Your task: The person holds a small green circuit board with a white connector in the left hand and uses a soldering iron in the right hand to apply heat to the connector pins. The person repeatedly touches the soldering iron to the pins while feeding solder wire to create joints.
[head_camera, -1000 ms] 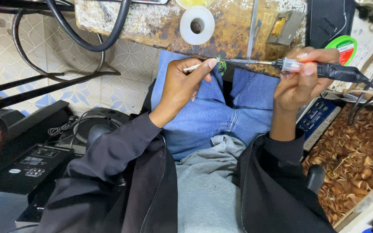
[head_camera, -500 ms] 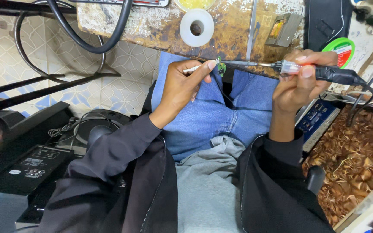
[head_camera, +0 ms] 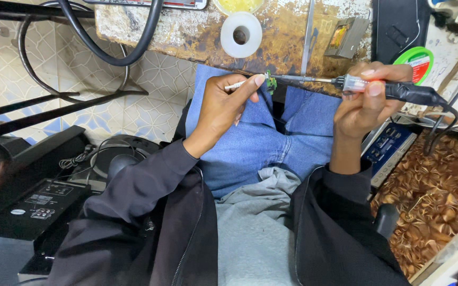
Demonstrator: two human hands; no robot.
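At 1 o'clock, a round green-rimmed label beside a black box; at 12, a white tape roll on the worn counter. Left hand, fingers pinching a tiny green board and white wire at the counter edge; right hand, fingers wrapped around a soldering iron, tip at the board. Unchanged since half a second ago, both hands still holding place.

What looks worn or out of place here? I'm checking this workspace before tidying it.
The bench top is badly stained and pitted. A black cable droops over its edge. The right hand holds a soldering iron above the lap, near the left hand.
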